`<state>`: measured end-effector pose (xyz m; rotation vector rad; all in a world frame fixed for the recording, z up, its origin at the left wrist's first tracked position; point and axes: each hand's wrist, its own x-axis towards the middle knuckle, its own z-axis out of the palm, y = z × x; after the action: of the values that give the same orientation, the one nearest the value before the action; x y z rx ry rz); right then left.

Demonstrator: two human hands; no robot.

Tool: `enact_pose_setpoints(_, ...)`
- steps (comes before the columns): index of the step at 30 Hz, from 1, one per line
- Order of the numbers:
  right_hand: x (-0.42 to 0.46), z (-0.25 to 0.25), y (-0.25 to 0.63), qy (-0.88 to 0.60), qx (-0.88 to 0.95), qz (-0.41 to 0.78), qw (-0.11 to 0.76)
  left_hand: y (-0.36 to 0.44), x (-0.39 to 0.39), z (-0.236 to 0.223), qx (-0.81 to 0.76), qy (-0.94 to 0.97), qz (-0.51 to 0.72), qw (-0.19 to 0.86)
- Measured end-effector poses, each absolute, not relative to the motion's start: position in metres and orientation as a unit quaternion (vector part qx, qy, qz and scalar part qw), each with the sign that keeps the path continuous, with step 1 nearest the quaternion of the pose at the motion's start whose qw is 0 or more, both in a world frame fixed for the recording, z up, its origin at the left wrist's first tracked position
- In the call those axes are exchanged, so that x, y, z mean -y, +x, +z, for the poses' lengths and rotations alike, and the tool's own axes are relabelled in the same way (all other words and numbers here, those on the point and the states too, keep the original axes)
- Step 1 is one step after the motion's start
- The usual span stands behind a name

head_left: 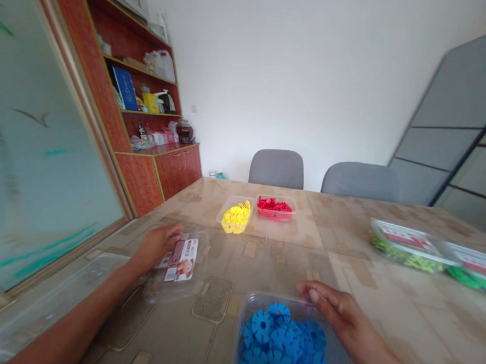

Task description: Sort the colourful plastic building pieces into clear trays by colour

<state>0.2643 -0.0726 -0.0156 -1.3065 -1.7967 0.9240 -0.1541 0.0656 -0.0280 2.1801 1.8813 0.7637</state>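
1. White wall (324, 71) fills the background, with a reddish wooden cabinet (96, 90) at the left and two grey chairs (277, 167) behind the patterned table (258, 271).
2. Blue notched discs (282, 341) lie heaped in a clear tub (242, 314) at the near edge of view, its near side cut off by the frame.
3. Right grip (336, 308) is at the tub's far right corner, thumb and forefinger close together, just beside the discs and apart from them. Whether it pinches the rim, I cannot tell.
4. Left grip (160, 245) reaches forward, fingers curled at the far left edge of a clear lid (185, 261) with a printed label. How firmly it holds the lid is not clear. Both are well apart from the blue discs, to their left and farther off.
5. Beyond the lid stand two open tubs, side by side: yellow pieces (236, 219) in the left one, red pieces (274, 205) in the right.
6. Off to the right, past the right grip, are two labelled boxes, one with light-green pieces (407, 255), the other with darker green pieces (471, 277); both look blurred.
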Motion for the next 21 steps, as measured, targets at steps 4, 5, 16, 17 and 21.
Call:
enact_pose_setpoints(4, 0.073, -0.017, 0.264, -0.507, 0.688, 0.376, 0.357, -0.155, -0.063, -0.019, -0.619, 0.728, 0.279, 0.098)
enact_pose_setpoints(5, 0.073, -0.017, 0.264, -0.508, 0.687, 0.378, 0.357, -0.156, -0.063, -0.017, -0.616, 0.727, 0.285, 0.106)
enact_pose_setpoints(16, 0.071, -0.017, 0.265, -0.503, 0.697, 0.368, 0.353, -0.134, -0.033, 0.023, -0.546, 0.638, 0.391, 0.377)
enact_pose_setpoints(17, 0.071, -0.018, 0.265, -0.504, 0.698, 0.368, 0.351, -0.131, -0.031, 0.026, -0.54, 0.633, 0.394, 0.39)
enact_pose_setpoints(21, 0.071, -0.021, 0.266, -0.504, 0.695, 0.375, 0.351, -0.123, -0.025, 0.031, -0.528, 0.64, 0.39, 0.399)
